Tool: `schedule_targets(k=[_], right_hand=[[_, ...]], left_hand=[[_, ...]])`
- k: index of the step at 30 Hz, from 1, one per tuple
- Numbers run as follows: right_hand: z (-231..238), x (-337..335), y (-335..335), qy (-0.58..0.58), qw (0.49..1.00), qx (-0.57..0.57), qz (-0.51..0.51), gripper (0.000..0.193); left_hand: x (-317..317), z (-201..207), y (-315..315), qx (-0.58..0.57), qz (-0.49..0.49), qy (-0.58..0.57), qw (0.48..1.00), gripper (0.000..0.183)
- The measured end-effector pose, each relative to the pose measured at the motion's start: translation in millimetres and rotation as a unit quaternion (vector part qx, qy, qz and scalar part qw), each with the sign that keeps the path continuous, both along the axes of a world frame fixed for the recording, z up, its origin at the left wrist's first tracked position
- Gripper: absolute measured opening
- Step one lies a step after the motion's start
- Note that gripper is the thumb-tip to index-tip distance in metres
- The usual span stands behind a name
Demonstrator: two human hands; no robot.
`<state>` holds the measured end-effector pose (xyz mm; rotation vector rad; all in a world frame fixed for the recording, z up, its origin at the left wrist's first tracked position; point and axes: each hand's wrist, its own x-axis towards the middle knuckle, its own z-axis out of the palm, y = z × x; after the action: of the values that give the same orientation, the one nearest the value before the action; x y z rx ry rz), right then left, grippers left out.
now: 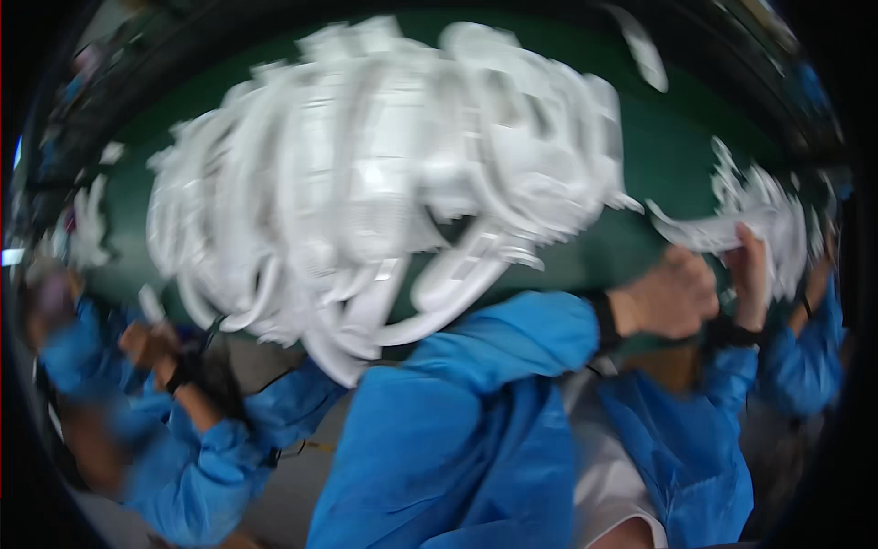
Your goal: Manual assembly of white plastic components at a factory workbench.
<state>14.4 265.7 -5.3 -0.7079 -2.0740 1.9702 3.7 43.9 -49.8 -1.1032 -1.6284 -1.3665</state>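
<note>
Blue sleeves [476,430] are filling the foreground. Beyond, a thin white plastic piece [709,233] is being pinched by both the curled left hand [672,295] and right hand [754,274] over the green belt [658,146]; it is judged light, stiff, brittle, best gripped at its edges.

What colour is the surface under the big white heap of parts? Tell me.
Dark green: the work surface under the white heap, best seen in the head view.
</note>
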Motion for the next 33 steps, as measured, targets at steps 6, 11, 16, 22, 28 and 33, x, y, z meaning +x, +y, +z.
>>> schedule_targets(k=[6,11,16,22,28,33], right_hand=[[-5.8,59.8,-39.0,-0.114,0.963,-0.228,0.087,0.023],[27.1,82.4,-6.2,-0.172,0.972,0.11,0.114,0.041],[7.3,82.3,44.2,-0.078,0.924,0.374,-0.009,0.043],[-13.4,73.2,74.1,-0.085,0.868,0.488,0.05,0.057],[3.6,69.8,70.0,-0.14,0.855,0.497,0.039,0.054],[30.1,90.6,55.6,-0.03,0.987,0.158,0.014,0.033]], left_hand=[[-44.0,18.4,-18.1,-0.308,0.071,-0.165,0.934,0.036],[-30.2,38.1,-10.9,-0.386,-0.063,-0.241,0.888,0.014],[-23.3,35.0,-23.4,-0.507,-0.006,-0.207,0.836,0.013],[-15.1,28.9,-11.6,-0.429,0.011,-0.182,0.885,0.022],[-19.0,25.2,-5.5,-0.421,0.012,-0.235,0.876,0.026],[-19.9,25.6,-1.9,-0.482,0.002,-0.194,0.854,0.026]])
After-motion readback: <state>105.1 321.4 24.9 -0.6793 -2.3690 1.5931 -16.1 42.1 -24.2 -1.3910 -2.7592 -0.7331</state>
